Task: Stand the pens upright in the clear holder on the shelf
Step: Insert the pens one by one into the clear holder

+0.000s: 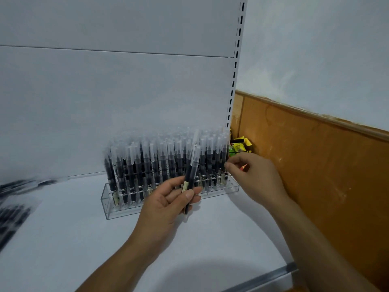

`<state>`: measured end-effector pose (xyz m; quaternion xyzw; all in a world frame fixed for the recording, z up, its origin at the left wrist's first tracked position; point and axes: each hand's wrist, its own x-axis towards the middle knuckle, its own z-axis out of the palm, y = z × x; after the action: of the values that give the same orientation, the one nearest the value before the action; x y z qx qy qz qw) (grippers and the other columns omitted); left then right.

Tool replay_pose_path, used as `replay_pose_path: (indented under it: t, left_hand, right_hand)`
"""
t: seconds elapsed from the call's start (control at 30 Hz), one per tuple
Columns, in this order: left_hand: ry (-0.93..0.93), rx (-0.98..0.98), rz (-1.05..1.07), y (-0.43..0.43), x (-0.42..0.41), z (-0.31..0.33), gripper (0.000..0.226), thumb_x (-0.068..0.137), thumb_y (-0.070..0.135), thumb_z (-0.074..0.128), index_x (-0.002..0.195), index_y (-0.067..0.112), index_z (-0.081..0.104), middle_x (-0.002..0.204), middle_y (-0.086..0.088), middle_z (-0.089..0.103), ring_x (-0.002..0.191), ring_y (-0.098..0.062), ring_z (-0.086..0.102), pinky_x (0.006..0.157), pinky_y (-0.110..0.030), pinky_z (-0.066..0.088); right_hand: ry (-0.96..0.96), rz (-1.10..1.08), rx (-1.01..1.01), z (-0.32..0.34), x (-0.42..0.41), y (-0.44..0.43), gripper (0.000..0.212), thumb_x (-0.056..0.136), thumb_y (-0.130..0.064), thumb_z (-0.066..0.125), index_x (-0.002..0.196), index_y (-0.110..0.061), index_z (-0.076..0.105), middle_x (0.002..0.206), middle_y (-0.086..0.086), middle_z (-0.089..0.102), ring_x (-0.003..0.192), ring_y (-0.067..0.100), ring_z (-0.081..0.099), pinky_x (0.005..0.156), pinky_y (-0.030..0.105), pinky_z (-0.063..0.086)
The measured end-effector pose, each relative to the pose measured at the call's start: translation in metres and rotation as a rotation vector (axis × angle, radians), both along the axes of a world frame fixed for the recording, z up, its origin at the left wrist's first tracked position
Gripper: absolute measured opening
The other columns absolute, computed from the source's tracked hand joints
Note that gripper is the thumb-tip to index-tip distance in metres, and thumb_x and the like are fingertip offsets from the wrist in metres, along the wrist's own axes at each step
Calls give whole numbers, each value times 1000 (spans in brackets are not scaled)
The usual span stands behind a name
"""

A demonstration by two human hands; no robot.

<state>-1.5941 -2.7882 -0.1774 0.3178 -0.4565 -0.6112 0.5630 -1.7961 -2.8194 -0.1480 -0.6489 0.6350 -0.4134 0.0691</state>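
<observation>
The holder [109,205] stands on the shelf [84,239] near its back right corner, just in front of the back panel. It is packed with pens [147,165], black barrels down and frosted caps up, row behind row from its left end to its right. No free slot shows from here, though the back rows are blurred and the hands cover part of the front.

The left hand [168,205] is in front of the holder's middle. Its grip is clamped on the held pens [190,175], two as far as I can tell, thumb across the barrels and caps pointing up. They are above the shelf, not yet in the holder.

The right hand [259,178] is at the holder's right end, fingers curled, with the fingertips [227,165] at the outermost pens. I cannot tell whether its grip is pinching one of them or only touching.

The task looks nearly done: most pens stand upright, and the held pens are left to seat. By the shelf's left edge lies a dark, blurred heap [12,209], perhaps more pens; if so, more work remains. Finding open slots looks like the hard part.

Bright packets [240,146] sit beyond the shelf's right edge, against a wooden panel [315,165].
</observation>
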Motion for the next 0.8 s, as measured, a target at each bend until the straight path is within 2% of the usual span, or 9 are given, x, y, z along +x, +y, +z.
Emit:
replay_pose_path:
  t: [0.1,0.2,0.27,0.33,0.47,0.57,0.67,0.8]
  left_hand:
    - [-26,-13,6,1,0,1,25,85,-2,57,104,15,62,93,-11,75,80,-17,71,68,-21,57]
    - [-48,-17,-6,2,-1,0,23,86,-1,57,104,11,64,88,-13,74,79,-19,69,64,-25,51]
    - [-40,-7,-19,3,-1,-1,22,87,-1,57,106,8,64,83,-15,72,76,-19,66,61,-27,45]
    - [-37,-5,-20,2,-2,-2,23,89,-3,55,109,4,62,83,-13,73,76,-17,67,62,-25,48]
    - [-36,-12,17,2,-1,0,20,88,-2,56,105,4,64,88,-7,75,75,-9,69,65,-14,52]
    - [-32,14,48,0,-1,-2,21,84,5,59,104,8,64,93,-9,75,81,-11,70,69,-16,54]
    - [-49,21,47,0,0,-2,18,86,4,59,102,11,64,94,-8,75,84,-13,71,70,-17,56]
    - [-70,0,53,1,-1,-2,16,87,4,58,99,14,64,91,-4,76,81,-11,71,69,-16,55]
  right_hand:
    - [-209,243,26,-9,25,16,4,89,-31,67,89,-31,72,82,-13,68,75,1,59,65,18,48]
    - [-270,384,51,-14,47,21,8,85,-26,72,82,-33,69,81,-13,64,70,-2,56,63,11,43]
    - [-246,372,24,-17,52,20,14,84,-26,73,76,-35,66,80,-11,60,67,0,53,62,13,41]
    - [-260,372,29,-17,53,18,11,85,-25,73,76,-29,69,77,-10,60,66,2,52,60,14,41]
    - [-515,371,56,-3,42,19,10,91,-18,65,86,-11,70,71,-4,66,56,1,57,52,14,44]
    - [-620,220,-51,12,22,14,8,93,-18,62,90,-14,68,78,-1,69,55,3,58,50,15,45]
    - [-515,70,-189,22,1,2,6,94,-24,62,92,-22,66,80,-5,67,64,9,59,58,25,49]
    - [-336,-17,-203,20,-14,-18,7,93,-33,62,96,-28,66,86,-8,67,75,14,64,69,44,58]
